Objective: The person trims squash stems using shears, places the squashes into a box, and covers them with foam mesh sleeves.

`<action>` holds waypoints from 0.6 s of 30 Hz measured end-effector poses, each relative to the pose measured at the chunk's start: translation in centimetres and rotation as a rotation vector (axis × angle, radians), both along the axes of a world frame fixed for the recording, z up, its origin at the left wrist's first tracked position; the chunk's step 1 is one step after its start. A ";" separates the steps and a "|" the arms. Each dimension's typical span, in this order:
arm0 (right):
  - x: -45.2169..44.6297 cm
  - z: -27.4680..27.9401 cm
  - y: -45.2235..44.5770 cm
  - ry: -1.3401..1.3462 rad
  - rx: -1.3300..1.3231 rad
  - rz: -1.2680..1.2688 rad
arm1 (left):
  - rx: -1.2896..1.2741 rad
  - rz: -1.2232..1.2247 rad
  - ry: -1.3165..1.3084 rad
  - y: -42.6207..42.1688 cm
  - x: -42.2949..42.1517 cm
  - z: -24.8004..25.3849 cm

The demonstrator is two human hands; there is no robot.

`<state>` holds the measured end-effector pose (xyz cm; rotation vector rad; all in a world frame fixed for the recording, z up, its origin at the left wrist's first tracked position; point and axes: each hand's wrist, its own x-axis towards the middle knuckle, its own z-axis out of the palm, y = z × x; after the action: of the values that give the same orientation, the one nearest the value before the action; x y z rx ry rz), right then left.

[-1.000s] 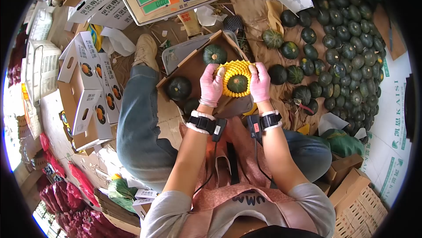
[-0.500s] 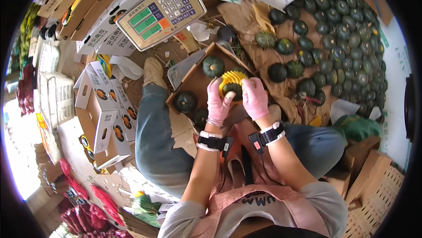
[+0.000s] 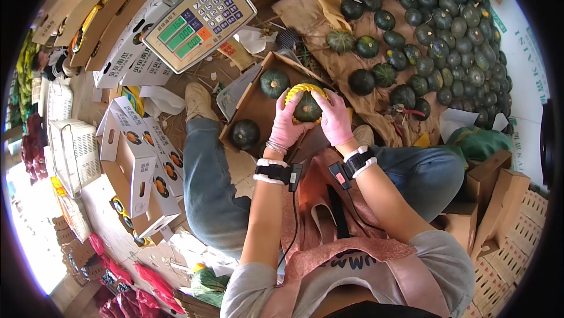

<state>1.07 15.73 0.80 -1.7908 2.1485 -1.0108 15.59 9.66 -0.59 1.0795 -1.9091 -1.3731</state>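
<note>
Between my two pink-gloved hands is a dark green pumpkin (image 3: pixel 308 109), held over an open cardboard box (image 3: pixel 244 98). A yellow foam net (image 3: pixel 301 89) rings its far side and shows in part along its lower edge. My left hand (image 3: pixel 286 124) grips the left side of the net and pumpkin, thumb toward me. My right hand (image 3: pixel 335 119) is closed around the right side, fingers on the net's upper edge. Inside the box lie another green pumpkin (image 3: pixel 274 83) at the far end and a darker pumpkin (image 3: pixel 244 134) at the near left.
A digital scale (image 3: pixel 200 22) stands beyond the box, to the left. Many green pumpkins (image 3: pixel 449 42) are piled at the right on brown paper (image 3: pixel 322 36). Printed white cartons (image 3: pixel 140 147) stand left of my leg; brown boxes (image 3: pixel 499 212) stand at lower right.
The foam net has opened out around the pumpkin, and more of the green skin shows between my hands. The scale's top reading looks different. The whole view has shifted slightly.
</note>
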 end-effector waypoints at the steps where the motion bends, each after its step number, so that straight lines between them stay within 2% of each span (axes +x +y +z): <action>1: 0.0 -0.1 -0.2 -0.011 -0.025 -0.002 | -0.015 -0.018 -0.016 -0.2 0.0 -0.1; 3: 0.0 0.1 -0.3 -0.033 -0.069 -0.010 | -0.008 -0.048 -0.018 -0.7 0.2 0.2; 5: 0.3 0.9 -0.2 -0.121 0.031 -0.024 | -0.006 -0.125 -0.049 -1.2 0.8 0.7; 6: 0.6 1.2 -0.4 -0.160 0.080 -0.036 | 0.005 -0.188 -0.141 -1.6 1.4 2.5; 7: 1.5 0.9 -0.4 -0.235 -0.034 -0.060 | -0.024 -0.248 -0.205 -2.2 2.4 4.1; 8: 2.5 0.4 0.1 -0.279 0.012 -0.089 | -0.049 -0.310 -0.269 -2.9 3.2 5.5; 10: 4.5 1.1 0.8 -0.578 0.237 -0.138 | 0.174 -0.394 -0.561 -4.4 4.3 8.7; 12: 5.5 0.4 0.9 -1.382 0.569 -0.196 | 0.204 -0.519 -0.753 -5.7 4.4 9.1; 13: 5.4 0.4 1.6 -1.536 0.612 -0.182 | 0.179 -0.559 -0.684 -6.3 5.1 7.1; 14: 4.4 1.0 2.4 -1.370 0.661 -0.146 | 0.154 -0.599 -0.620 -6.6 5.9 4.8; 15: 3.1 1.8 3.7 -1.209 0.707 -0.113 | 0.030 -0.581 -0.763 -6.0 5.6 4.3; 16: 2.0 2.1 5.3 -0.607 0.464 -0.152 | -0.096 -0.560 -0.904 -5.0 5.4 3.9; 17: 0.5 1.7 6.8 -0.547 0.510 -0.298 | -0.109 -0.482 -1.014 -4.5 5.8 3.0; 18: -1.0 -0.2 8.3 -0.256 0.481 -0.358 | -0.122 -0.383 -1.064 -3.8 5.6 3.4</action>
<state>0.04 24.04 0.58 -1.0319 2.3308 -0.6556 21.22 5.91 2.77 1.6268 -3.0227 -0.8535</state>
